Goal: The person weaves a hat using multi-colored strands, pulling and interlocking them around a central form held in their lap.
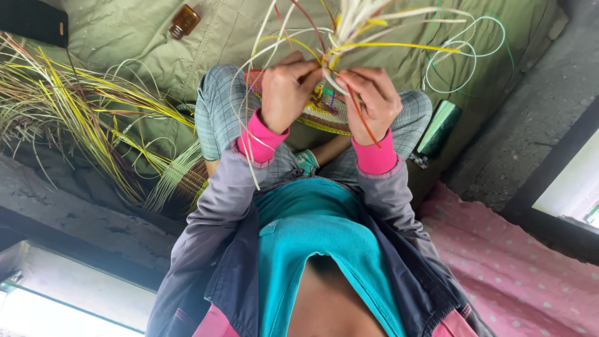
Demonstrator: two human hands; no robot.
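A: What is sitting nearest the camera?

B: A teal top and a grey jacket with pink cuffs are filling the lower middle. Past them, the left hand (286, 90) is curling narrow, pinching pale strands against the woven piece (327, 112).

A: And the other one?

B: The right hand (372, 100) is closing on a red strand and the bundle of strips (349, 25) that is fanning upward. The 2 hands are working almost touching, just above the woven piece, which is resting on the checked-trousered knees.

A: What is lying beyond that?

B: A green metal cup (440, 128) is lying just beside the right knee. A heap of yellow and green grass strips (81, 118) is spreading over the olive cloth (125, 31) at the left. Farther off, a small brown bottle (184, 21) is lying on that cloth, and a pink dotted cloth (518, 274) is covering the floor at the right.
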